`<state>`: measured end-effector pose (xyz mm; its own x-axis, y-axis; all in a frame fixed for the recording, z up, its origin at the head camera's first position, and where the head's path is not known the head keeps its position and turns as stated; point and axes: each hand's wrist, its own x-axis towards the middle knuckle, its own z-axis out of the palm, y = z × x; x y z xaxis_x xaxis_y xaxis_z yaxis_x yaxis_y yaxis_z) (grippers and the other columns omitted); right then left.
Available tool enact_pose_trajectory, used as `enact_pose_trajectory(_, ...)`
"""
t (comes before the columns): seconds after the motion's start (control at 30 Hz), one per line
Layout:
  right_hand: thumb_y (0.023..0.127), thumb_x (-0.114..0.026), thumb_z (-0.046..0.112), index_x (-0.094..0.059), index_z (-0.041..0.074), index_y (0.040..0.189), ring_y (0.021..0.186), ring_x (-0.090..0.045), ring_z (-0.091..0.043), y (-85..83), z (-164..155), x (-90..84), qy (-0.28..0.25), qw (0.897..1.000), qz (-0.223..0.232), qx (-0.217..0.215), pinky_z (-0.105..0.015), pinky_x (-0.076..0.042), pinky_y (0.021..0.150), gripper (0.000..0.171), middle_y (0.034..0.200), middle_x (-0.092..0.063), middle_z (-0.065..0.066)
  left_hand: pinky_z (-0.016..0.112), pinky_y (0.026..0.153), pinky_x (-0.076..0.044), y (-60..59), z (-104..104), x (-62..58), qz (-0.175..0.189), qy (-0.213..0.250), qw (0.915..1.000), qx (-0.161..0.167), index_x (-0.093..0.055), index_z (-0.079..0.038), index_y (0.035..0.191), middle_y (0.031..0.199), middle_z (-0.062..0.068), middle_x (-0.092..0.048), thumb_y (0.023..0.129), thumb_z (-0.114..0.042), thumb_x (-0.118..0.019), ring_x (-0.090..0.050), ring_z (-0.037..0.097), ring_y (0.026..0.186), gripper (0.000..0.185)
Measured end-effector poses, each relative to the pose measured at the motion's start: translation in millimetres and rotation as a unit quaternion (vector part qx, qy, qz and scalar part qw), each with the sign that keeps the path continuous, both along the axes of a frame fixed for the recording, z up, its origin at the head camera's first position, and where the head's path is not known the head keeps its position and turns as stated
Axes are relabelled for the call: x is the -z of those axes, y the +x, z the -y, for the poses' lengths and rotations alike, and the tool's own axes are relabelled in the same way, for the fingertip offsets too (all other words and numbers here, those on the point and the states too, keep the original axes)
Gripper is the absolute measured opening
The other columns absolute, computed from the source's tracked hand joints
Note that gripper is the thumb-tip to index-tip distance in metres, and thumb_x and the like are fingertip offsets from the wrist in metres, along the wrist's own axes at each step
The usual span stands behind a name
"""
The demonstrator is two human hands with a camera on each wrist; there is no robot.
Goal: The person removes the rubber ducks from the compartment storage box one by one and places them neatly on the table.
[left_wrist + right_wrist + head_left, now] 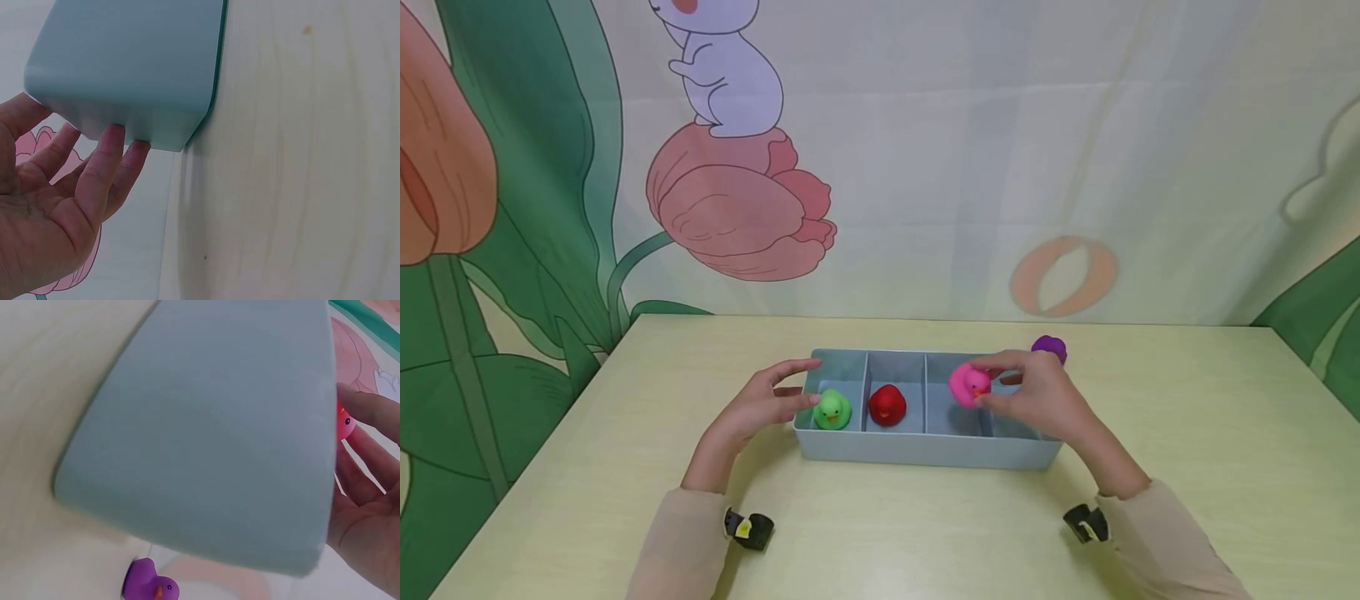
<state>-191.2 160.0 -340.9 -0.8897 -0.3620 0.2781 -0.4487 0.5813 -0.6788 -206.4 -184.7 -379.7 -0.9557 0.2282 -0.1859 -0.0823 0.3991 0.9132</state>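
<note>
Currently the pink duck [967, 384] is pinched in the fingers [1000, 360] of the right hand [1037, 396], thumb below and forefinger curled over the top. It hangs just above the tray [925, 450], over the tray's third compartment counted from its left end. The duck sits on the tray-centre side of the hand, beak turned toward the person. Whether it touches the compartment floor cannot be told from the head view; in the right wrist view only a sliver of pink shows past the tray's end wall.

Nearer hand: the right, already gripping. The left hand [760, 404] is at the tray's left end, fingers straight and relaxed, fingertips resting against the outer end wall, holding nothing. Left wrist view confirms contact on the wall.

Tray's long axis runs left to right across the bench [1187, 467].

Counts:
- ducks, four: green duck [832, 410] in the tray's leftmost compartment; red duck [887, 405] in the second; pink in hand; purple duck [1049, 347] on the bench just behind the tray's right end.
- tray, one, four compartments; the rightmost is mostly hidden by the right hand.
</note>
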Motion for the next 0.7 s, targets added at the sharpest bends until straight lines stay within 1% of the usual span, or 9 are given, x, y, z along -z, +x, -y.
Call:
enact_pose_trajectory(0.13, 0.069, -0.077, 0.001, -0.066, -0.001, 0.106, 0.086, -0.061, -0.025, -0.7, -5.3, -4.2, -0.01, 1.0, -0.004, 0.008, -0.039, -0.053, 0.073, 0.039, 0.1, -0.067, -0.013, 0.052, 0.092, -0.04, 0.2, -0.2, 0.0, 0.0, 0.003, 1.0, 0.0, -0.045, -0.014, 0.134, 0.145, 0.01, -0.028, 0.084, -0.019, -0.065, -0.034, 0.039, 0.127, 0.055)
enact_pose_trajectory(0.3, 0.069, -0.076, 0.0, -0.066, -0.002, 0.106, 0.085, -0.061, -0.026, -2.3, -10.9, -7.4, -0.016, 1.0, -0.013, 0.02, -0.038, -0.053, 0.072, 0.039, 0.102, -0.066, -0.015, 0.052, 0.093, -0.04, 0.9, 0.5, 0.3, -0.003, 0.005, 1.0, 0.002, -0.044, -0.013, 0.135, 0.145, 0.01, -0.029, 0.084, -0.019, -0.065, -0.034, 0.039, 0.127, 0.055)
enact_pose_trajectory(0.5, 0.071, -0.075, 0.002, -0.064, -0.002, 0.11, 0.088, -0.061, -0.029, -3.2, -18.4, -11.9, -0.035, 0.999, 0.005, 0.039, -0.04, -0.053, 0.075, 0.04, 0.108, -0.063, -0.017, 0.052, 0.093, -0.04, 0.6, 1.2, 1.0, -0.003, 0.004, 1.0, 0.003, -0.044, -0.014, 0.135, 0.145, 0.01, -0.029, 0.084, -0.02, -0.065, -0.034, 0.039, 0.127, 0.055)
enact_pose_trajectory(0.57, 0.073, -0.074, 0.003, -0.063, -0.002, 0.112, 0.089, -0.062, -0.03, -3.3, -21.8, -14.1, -0.037, 0.998, 0.017, 0.049, -0.038, -0.052, 0.076, 0.041, 0.11, -0.062, -0.017, 0.052, 0.093, -0.039, 0.3, 1.1, 0.9, -0.002, 0.003, 1.0, 0.002, -0.044, -0.015, 0.135, 0.145, 0.01, -0.029, 0.084, -0.02, -0.065, -0.034, 0.039, 0.127, 0.055)
enact_pose_trajectory(0.7, 0.074, -0.074, 0.005, -0.062, -0.001, 0.114, 0.089, -0.062, -0.031, -4.6, -30.0, -17.1, -0.038, 0.996, 0.031, 0.074, -0.026, -0.052, 0.075, 0.042, 0.112, -0.062, -0.018, 0.052, 0.093, -0.04, -0.3, 0.7, 0.7, 0.0, 0.001, 1.0, 0.001, -0.044, -0.015, 0.135, 0.145, 0.01, -0.029, 0.084, -0.02, -0.065, -0.034, 0.039, 0.127, 0.055)
